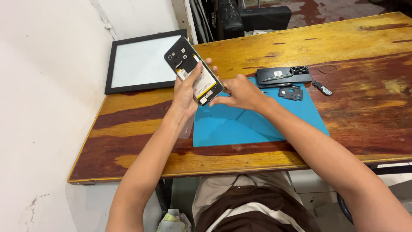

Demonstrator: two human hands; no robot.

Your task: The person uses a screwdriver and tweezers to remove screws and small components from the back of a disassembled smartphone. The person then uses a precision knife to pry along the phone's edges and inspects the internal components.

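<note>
Opened phone [194, 76] sits tilted in the closed left hand [185, 92], right hand [240, 92] fingertips pinching its lower edge.

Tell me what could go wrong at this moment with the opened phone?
1. The left hand holds the opened phone tilted in the air, above the edge of the blue mat; if it slips, it may hit the wooden table.
2. The right hand works at its lower end, near the exposed battery; hard pressing could damage it.

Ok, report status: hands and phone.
Left hand grips opened black phone, insides showing. Right hand fingers at its lower end. Black back cover lies beyond blue mat.
</note>
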